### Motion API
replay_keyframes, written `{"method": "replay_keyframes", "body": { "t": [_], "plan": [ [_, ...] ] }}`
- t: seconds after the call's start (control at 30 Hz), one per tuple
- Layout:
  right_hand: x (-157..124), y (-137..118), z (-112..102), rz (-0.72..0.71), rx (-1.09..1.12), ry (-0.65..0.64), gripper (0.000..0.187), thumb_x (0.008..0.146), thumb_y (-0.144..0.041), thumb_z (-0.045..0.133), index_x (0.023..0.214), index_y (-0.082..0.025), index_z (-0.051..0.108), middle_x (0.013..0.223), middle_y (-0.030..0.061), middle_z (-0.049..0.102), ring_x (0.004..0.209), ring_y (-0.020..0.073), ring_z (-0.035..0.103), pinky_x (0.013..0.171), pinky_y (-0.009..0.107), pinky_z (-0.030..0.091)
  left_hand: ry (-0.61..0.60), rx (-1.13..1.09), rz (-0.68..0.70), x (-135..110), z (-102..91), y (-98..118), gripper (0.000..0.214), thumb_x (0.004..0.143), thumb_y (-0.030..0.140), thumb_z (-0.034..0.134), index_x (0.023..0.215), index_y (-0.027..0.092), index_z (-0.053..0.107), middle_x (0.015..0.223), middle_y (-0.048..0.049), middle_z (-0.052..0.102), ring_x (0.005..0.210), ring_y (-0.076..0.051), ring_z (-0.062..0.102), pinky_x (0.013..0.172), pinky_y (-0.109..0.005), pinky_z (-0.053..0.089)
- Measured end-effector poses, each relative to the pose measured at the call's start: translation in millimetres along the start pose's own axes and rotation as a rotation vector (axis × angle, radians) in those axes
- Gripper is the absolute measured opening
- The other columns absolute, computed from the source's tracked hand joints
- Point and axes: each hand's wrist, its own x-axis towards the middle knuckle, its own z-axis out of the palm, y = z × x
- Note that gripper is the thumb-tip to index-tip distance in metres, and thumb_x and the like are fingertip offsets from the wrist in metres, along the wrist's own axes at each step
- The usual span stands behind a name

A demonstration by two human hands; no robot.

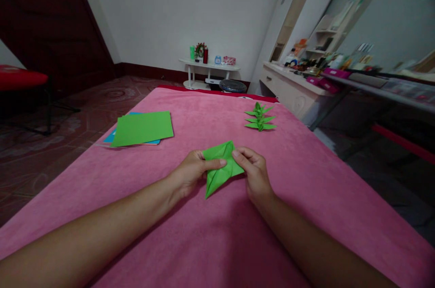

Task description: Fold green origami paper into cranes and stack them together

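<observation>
You're holding a creased, angular piece of green folded paper [220, 178] just above the pink, fabric-covered surface [190, 252], your left hand [193, 168] pinching its left side, thumb lying across the face, and your right hand [256, 172] pinching its right edge. A flat green rectangular paper sheet [144, 128] is lying over blue sheets [109, 138], far left; spiky green folded-paper pieces [260, 120] are sitting close together, far right.

On my feed, a white stand [212, 66] sits before a pale wall [176, 12]; left of it I see reddish floor tiles [141, 85], a dark door [50, 21] and a red seat [22, 77], right of it a pale drawer cabinet [296, 98], all dimly lit
</observation>
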Motion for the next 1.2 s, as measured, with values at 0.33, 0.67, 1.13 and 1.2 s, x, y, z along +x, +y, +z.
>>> {"method": "replay_keyframes", "body": {
  "t": [0.33, 0.67, 1.13, 1.2],
  "plan": [
    [2, -2, -1, -0.020, -0.022, 0.006, 0.012, 0.068, -0.031, 0.074, 0.064, -0.020, 0.069, 0.063, -0.0027, 0.059, 0.057, 0.0111, 0.048, 0.055, 0.024, 0.037, -0.002, 0.014, -0.030, -1, -0.4, 4, 0.031, 0.057, 0.024, 0.082, 0.086, 0.014, 0.074, 0.083, -0.0075, 0.074, 0.067, -0.016, 0.067, 0.071, -0.028, 0.050],
    [-2, 0, 8, 0.010, -0.030, 0.123, 0.018, 0.069, -0.034, 0.071, 0.065, -0.019, 0.062, 0.059, -0.0043, 0.055, 0.051, 0.0098, 0.044, 0.049, 0.023, 0.035, 0.020, -0.011, 0.032, -3, 6.5, -3, 0.029, 0.055, 0.023, 0.082, 0.081, 0.013, 0.074, 0.080, -0.0072, 0.073, 0.063, -0.014, 0.065, 0.067, -0.026, 0.050],
    [0, -4, 1, -0.107, -0.071, 0.094, 0.022, 0.067, -0.029, 0.075, 0.084, -0.023, 0.062, 0.076, -0.0014, 0.061, 0.064, 0.0131, 0.056, 0.057, 0.024, 0.043, 0.031, 0.003, 0.066, -4, 5.1, 0, 0.030, 0.055, 0.023, 0.083, 0.083, 0.014, 0.074, 0.083, -0.0080, 0.073, 0.065, -0.015, 0.065, 0.067, -0.026, 0.050],
    [0, -8, 3, -0.242, -0.194, 0.123, 0.019, 0.068, -0.026, 0.074, 0.080, -0.022, 0.060, 0.085, 0.0005, 0.059, 0.071, 0.0133, 0.055, 0.058, 0.023, 0.043, 0.048, 0.006, 0.081, -5, 7.3, 0, 0.029, 0.055, 0.023, 0.083, 0.081, 0.014, 0.074, 0.080, -0.0073, 0.073, 0.064, -0.014, 0.064, 0.065, -0.026, 0.050]
  ]
}}
